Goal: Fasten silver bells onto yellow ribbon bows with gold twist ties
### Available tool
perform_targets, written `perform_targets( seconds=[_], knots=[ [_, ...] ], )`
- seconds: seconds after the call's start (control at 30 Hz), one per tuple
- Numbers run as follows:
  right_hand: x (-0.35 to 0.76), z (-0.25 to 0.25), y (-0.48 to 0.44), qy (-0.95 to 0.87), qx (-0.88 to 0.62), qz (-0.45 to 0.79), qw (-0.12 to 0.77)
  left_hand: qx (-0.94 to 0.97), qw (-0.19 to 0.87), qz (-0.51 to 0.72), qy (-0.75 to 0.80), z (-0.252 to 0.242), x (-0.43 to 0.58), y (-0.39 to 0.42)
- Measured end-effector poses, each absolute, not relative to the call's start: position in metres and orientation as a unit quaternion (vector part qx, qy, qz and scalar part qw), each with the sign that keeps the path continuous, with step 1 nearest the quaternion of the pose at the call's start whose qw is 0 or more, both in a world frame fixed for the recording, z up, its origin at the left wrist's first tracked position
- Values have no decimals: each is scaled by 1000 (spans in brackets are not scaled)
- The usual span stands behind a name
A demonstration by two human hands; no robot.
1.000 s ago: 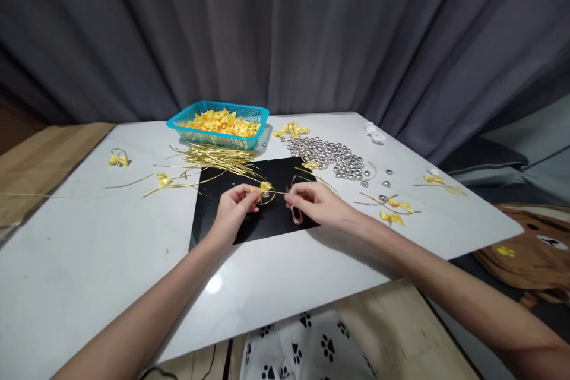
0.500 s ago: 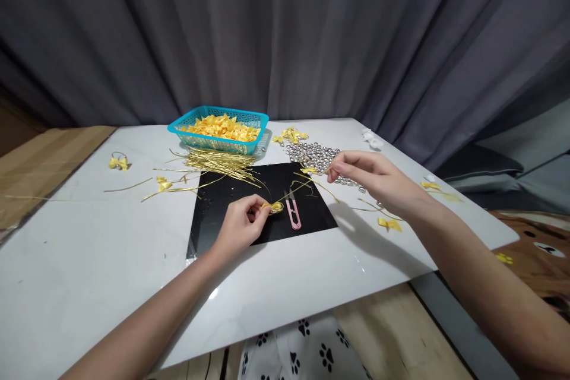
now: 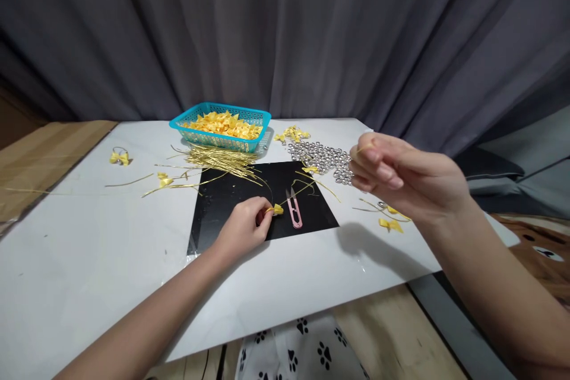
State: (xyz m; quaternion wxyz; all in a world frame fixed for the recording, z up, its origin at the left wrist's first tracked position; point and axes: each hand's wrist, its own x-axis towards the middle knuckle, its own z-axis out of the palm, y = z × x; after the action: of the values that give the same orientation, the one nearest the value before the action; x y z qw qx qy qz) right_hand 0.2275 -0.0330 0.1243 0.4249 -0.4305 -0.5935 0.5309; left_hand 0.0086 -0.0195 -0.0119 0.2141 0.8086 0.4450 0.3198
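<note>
My left hand rests over the black mat, thumb and fingertips pinched on a small yellow ribbon bow. My right hand is raised above the table's right side, fingers curled in. A thin gold cord crosses its fingertips; the cord's far end is hard to make out. Pink thread snips lie on the mat just right of the bow, blades pointing away from me. A loose gold strand lies beyond them.
A teal basket full of yellow bows stands at the back, with a bundle of gold cords before it. Silver beads are heaped to the right. Bows with cords lie at the left and right. A grey curtain hangs behind.
My right hand has moved right and up, toward the camera, and turned with its fingers curled. My left hand has stayed nearly in place, still pinching the bow.
</note>
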Motion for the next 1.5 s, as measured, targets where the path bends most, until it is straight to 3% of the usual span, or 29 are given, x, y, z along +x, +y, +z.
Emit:
perform_targets(
  seconds=[0.27, 0.63, 0.77, 0.93, 1.03, 1.5],
  knots=[
    [217, 129, -39, -496, -293, 631, 520, 796, 240, 326, 450, -10, 11, -20],
    [211, 112, -16, -525, -358, 497, 592, 793, 276, 310, 447, -13, 10, -17],
    [227, 84, 26, -494, -366, 485, 622, 761, 350, 287, 465, -7, 8, -15],
    [250, 42, 70, -417, -374, 544, 625, 661, 566, 269, 412, 13, 10, -25],
    [251, 33, 70, -390, -386, 570, 611, 611, 638, 277, 379, 23, 14, -33],
    [250, 33, 63, -381, -391, 617, 567, 584, 679, 260, 361, 12, 17, -35]
  ],
)
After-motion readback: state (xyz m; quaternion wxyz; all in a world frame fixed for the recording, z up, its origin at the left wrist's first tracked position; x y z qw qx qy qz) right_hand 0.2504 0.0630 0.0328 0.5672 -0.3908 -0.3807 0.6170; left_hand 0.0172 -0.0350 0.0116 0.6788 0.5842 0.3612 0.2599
